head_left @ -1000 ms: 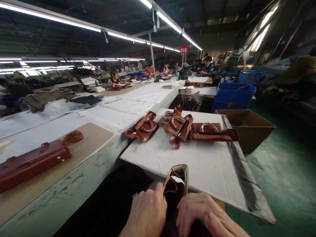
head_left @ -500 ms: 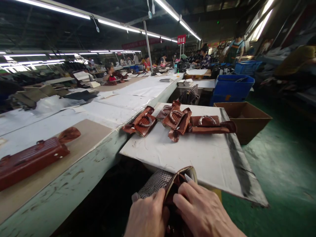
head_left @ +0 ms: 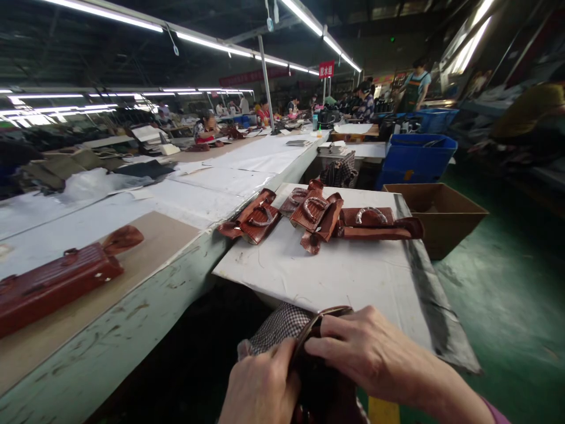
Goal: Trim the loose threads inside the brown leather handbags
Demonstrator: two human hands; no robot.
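Note:
Low in the picture my left hand (head_left: 262,388) and my right hand (head_left: 366,353) are closed on a brown leather piece with a metal buckle (head_left: 324,315), held over my lap at the near edge of the white side table (head_left: 353,277). A checked cloth (head_left: 278,327) lies just under the piece. My right fingers press over the buckle's top edge; my left thumb pinches its left side. Further along the white table lie several more brown leather pieces with buckles (head_left: 315,215).
A long workbench (head_left: 132,235) runs on the left with a red-brown leather bag (head_left: 53,282) on a brown board. A cardboard box (head_left: 435,215) and blue crates (head_left: 419,156) stand right of the white table on the green floor. Other people work far back.
The buckle, upright a second ago, has been tipped down flat. My right hand has slid up over its top edge. The view has shifted slightly.

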